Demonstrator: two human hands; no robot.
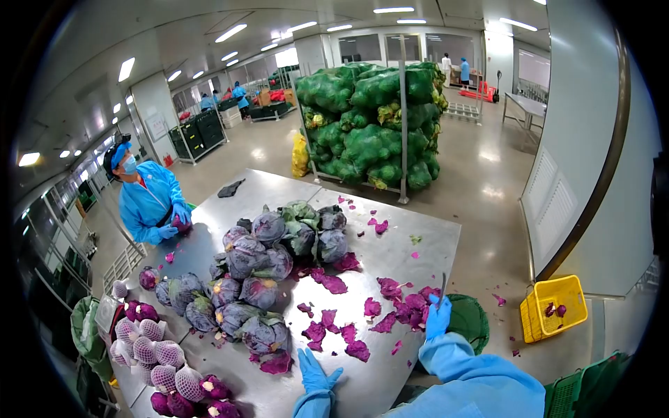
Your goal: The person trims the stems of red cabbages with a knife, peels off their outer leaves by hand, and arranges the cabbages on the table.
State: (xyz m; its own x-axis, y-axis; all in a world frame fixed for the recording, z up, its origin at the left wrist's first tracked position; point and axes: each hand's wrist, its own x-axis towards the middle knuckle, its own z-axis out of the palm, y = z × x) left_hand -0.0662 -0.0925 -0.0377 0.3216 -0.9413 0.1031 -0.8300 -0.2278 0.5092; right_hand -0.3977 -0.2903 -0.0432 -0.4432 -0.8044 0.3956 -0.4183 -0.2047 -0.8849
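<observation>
My left hand (317,373), in a blue glove, lies with its fingers spread on the metal table (390,244), just right of a trimmed purple leaf and a red cabbage (265,334). My right hand (437,318), also gloved, is closed around a knife (442,287) whose thin blade points up and away. It is at the table's right edge, beside a heap of torn purple cabbage leaves (411,308). More loose leaves (334,327) lie between my two hands. A large pile of red cabbages (254,258) with dull outer leaves covers the middle of the table.
Peeled cabbages in white foam nets (157,355) lie at the lower left. A co-worker (150,195) holds a cabbage across the table. A green basket (468,324) stands below the right edge, a yellow crate (554,308) farther right. Stacked green net sacks (369,125) stand behind.
</observation>
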